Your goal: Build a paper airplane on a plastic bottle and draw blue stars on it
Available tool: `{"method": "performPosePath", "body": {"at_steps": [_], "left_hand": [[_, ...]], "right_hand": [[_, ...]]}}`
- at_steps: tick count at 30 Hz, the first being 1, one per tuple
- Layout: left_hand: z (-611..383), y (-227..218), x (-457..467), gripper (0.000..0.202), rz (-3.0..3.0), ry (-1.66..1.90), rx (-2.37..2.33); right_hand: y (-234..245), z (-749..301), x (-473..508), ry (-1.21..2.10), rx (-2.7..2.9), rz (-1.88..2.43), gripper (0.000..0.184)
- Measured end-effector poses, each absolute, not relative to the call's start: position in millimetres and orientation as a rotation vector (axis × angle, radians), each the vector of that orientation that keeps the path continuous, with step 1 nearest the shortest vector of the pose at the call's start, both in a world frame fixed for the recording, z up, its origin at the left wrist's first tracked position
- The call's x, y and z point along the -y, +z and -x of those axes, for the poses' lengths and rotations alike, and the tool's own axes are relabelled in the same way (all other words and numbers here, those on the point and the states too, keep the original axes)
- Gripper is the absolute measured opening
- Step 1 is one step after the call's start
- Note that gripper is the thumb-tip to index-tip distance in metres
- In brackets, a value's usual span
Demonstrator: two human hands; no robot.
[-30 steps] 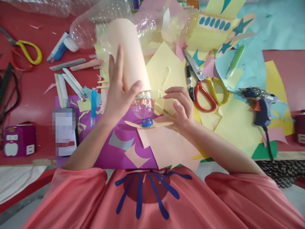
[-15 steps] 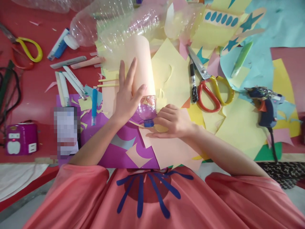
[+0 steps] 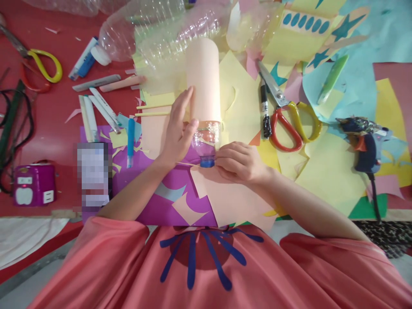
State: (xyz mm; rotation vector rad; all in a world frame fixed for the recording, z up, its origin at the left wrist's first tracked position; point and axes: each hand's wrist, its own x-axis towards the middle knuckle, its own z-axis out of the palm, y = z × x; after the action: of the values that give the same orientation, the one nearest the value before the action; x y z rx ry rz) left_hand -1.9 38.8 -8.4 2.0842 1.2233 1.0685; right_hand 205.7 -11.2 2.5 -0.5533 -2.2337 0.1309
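A clear plastic bottle wrapped in peach paper (image 3: 203,81) stands neck-down on its blue cap (image 3: 207,162) over a purple sheet (image 3: 151,201). My left hand (image 3: 179,128) rests against the bottle's left side, fingers extended along the peach wrap and thumb near the clear shoulder. My right hand (image 3: 240,162) is curled, its fingertips pinched at the blue cap, lying on a peach paper sheet (image 3: 231,201). What the right fingers grip besides the cap area is hidden.
Red-and-yellow scissors (image 3: 289,118) and a black marker (image 3: 264,111) lie right of the bottle. A glue gun (image 3: 365,143) sits at far right. Empty clear bottles (image 3: 135,25) lie behind. Glue sticks (image 3: 96,111), another pair of scissors (image 3: 41,68), a purple socket box (image 3: 32,189) are left.
The wrapped bottle has shifted right and turned more upright. My right hand moved in from beside the bottle and closed at its blue cap. My left hand slid lower on the wrap.
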Motion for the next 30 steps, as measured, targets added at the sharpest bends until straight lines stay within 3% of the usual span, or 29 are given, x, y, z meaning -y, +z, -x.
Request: {"method": "performPosePath", "body": {"at_steps": [7,12,20,25,30], "left_hand": [[6,-10,-34,0.059,-2.057,0.966,-1.270],[6,-10,-31,0.056,-2.139,0.968,-1.203],[4,0,-25,0.050,-2.223,0.989,-1.189],[2,0,-23,0.062,-2.144,0.931,-1.195],[1,2,-23,0.055,-2.233,0.956,-1.258]], "right_hand": [[0,-208,10,0.221,2.236,0.600,0.012],[-1,-207,12,0.204,2.205,0.693,0.042],[-7,-209,8,0.503,1.990,1.229,0.087],[-5,-210,9,0.508,2.028,1.091,0.071],[-3,-209,10,0.555,2.080,0.965,0.065]]}}
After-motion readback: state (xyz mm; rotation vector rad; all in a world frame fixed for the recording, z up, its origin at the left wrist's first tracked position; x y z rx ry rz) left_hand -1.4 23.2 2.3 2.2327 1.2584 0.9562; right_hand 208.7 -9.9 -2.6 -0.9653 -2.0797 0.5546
